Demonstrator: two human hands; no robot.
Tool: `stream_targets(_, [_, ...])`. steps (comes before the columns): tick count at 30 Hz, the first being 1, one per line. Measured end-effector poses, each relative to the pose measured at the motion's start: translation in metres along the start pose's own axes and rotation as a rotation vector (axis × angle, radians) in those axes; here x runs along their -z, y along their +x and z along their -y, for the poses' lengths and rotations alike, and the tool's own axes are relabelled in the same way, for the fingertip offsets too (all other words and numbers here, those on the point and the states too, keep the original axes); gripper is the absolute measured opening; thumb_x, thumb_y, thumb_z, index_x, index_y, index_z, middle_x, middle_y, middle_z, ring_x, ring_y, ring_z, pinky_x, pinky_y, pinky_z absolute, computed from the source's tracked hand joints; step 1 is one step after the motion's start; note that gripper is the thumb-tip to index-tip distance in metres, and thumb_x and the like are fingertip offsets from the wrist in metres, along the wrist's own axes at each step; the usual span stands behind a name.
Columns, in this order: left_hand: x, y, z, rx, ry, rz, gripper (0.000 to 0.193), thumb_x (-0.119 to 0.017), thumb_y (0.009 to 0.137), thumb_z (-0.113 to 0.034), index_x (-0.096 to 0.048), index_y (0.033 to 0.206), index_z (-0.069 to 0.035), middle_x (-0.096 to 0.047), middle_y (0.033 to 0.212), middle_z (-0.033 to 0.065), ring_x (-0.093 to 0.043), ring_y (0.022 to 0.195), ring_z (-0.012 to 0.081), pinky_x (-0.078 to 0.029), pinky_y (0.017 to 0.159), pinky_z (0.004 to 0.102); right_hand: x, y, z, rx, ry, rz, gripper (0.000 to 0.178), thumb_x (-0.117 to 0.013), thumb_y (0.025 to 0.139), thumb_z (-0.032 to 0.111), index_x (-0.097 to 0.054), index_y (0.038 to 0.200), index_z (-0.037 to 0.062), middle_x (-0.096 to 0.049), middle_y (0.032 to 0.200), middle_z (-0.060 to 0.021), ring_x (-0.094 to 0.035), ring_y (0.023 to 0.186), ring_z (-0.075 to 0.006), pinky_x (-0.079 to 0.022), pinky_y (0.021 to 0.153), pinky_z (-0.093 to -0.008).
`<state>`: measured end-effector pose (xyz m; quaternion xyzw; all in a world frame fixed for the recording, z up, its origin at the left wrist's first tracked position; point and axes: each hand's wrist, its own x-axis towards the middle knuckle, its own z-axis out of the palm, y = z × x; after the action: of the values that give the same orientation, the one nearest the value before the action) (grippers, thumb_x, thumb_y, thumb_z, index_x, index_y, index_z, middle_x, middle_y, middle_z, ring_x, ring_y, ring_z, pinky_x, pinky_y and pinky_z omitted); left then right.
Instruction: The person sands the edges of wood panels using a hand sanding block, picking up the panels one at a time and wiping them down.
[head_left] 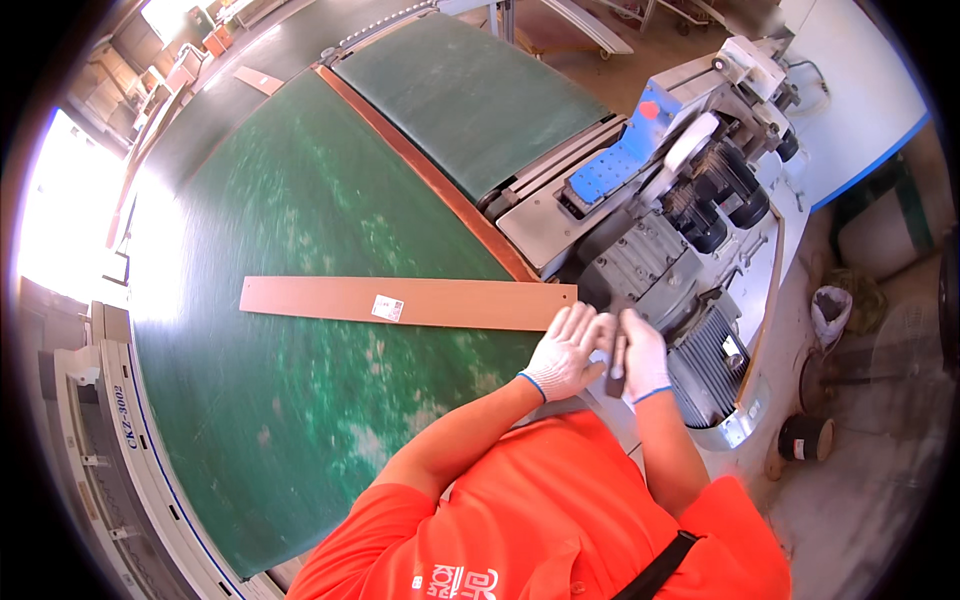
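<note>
A long brown board (330, 301) with a white label and a small hole near each end lies across the green conveyor belt (300, 190). At the board's right end is my left hand (568, 355) in a white knit glove with a blue cuff. Its fingers are stretched out and reach the board's near corner. Close beside it, my right hand (645, 358), gloved the same way, is closed on a narrow dark flat piece (615, 372). That piece points down toward my body, and its kind cannot be made out.
To the right stands a machine with motors (705, 350), metal housings and a blue perforated guard (605, 172). A second green belt (470, 100) runs beyond an orange-brown strip (430, 175). Another board (258, 80) lies far left. A black spool (806, 438) is on the floor.
</note>
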<state>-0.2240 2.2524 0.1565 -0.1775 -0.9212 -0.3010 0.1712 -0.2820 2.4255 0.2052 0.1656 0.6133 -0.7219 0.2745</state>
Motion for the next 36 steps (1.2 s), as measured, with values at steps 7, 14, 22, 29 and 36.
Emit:
stream_targets(7, [0.033, 0.013, 0.023, -0.115, 0.127, -0.046, 0.027, -0.071, 0.082, -0.022, -0.065, 0.102, -0.006, -0.063, 0.109, 0.0116, -0.056, 0.118, 0.0333, -0.041, 0.108, 0.0465, -0.003, 0.001, -0.007, -0.028, 0.232, 0.015, 0.050, -0.045, 0.112, 0.041, -0.068, 0.119, -0.0031, -0.077, 0.105, -0.0162, -0.076, 0.090, -0.0279, -0.065, 0.076, -0.0400])
stream_targets(14, [0.121, -0.073, 0.075, -0.038, 0.357, -0.097, 0.026, -0.071, 0.082, -0.019, -0.070, 0.106, -0.008, -0.066, 0.119, 0.0115, -0.058, 0.125, 0.0311, -0.046, 0.109, 0.0472, -0.052, -0.023, -0.034, -0.149, 0.347, 0.307, 0.038, -0.052, 0.110, 0.035, -0.062, 0.113, -0.0010, -0.074, 0.093, -0.0190, -0.073, 0.078, -0.0334, -0.062, 0.071, -0.0454])
stream_targets(22, [0.240, -0.313, 0.179, 0.798, 0.337, -0.680, 0.008, -0.073, 0.089, -0.011, -0.072, 0.090, -0.003, -0.074, 0.110, 0.0168, -0.067, 0.114, 0.0366, -0.052, 0.101, 0.0458, -0.097, -0.067, -0.072, -0.214, -0.018, 0.433, 0.018, -0.074, 0.097, 0.021, -0.061, 0.100, 0.0086, -0.064, 0.076, -0.0043, -0.063, 0.061, -0.0170, -0.053, 0.055, -0.0337])
stream_targets(29, [0.221, -0.361, 0.117, 0.844, 0.247, -0.937, 0.030, -0.064, 0.099, -0.012, -0.069, 0.072, 0.000, -0.075, 0.089, 0.0112, -0.070, 0.107, 0.0286, -0.052, 0.097, 0.0400, -0.127, -0.097, -0.130, -0.367, -0.170, 0.520, 0.025, -0.081, 0.092, 0.027, -0.063, 0.098, 0.0101, -0.059, 0.072, 0.0021, -0.055, 0.055, -0.0096, -0.043, 0.047, -0.0265])
stream_targets(36, [0.189, -0.247, 0.059, 0.735, -0.076, -0.571, 0.074, -0.071, 0.094, -0.008, -0.039, 0.160, -0.003, -0.045, 0.159, 0.0251, -0.048, 0.146, 0.0309, -0.040, 0.119, 0.0418, -0.139, -0.100, -0.117, -0.232, -0.229, 0.602, 0.024, -0.079, 0.089, 0.016, -0.064, 0.106, 0.0084, -0.059, 0.073, 0.0012, -0.055, 0.053, -0.0104, -0.043, 0.047, -0.0264])
